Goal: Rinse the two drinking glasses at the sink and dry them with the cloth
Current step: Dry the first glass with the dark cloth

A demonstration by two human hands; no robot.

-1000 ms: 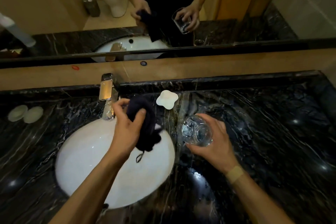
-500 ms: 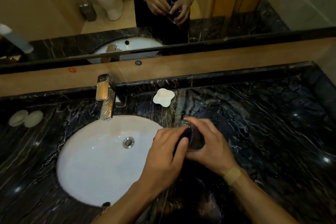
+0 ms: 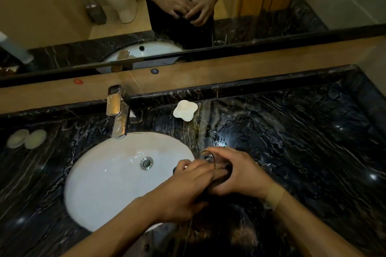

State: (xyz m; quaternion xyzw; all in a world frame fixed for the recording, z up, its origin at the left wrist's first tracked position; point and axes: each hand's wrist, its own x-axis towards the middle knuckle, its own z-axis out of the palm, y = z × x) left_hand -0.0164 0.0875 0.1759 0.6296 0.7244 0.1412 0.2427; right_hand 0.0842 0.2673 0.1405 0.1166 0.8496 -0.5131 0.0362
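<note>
Above counter, glass between fingers.

Glossy veined marble counter, chrome faucet

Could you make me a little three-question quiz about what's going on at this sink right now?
1. True or false: water is running from the tap into the basin.
2. Which hand grips the drinking glass from outside? A) left hand B) right hand C) neither
3. Fill in: the left hand pushes the dark ____ into the glass.

Key
1. False: no stream shows below the spout, and the basin looks still.
2. B: the right hand wraps round the glass, held over the dark counter beside the basin.
3. Cloth: it shows dark through the glass wall.
</note>
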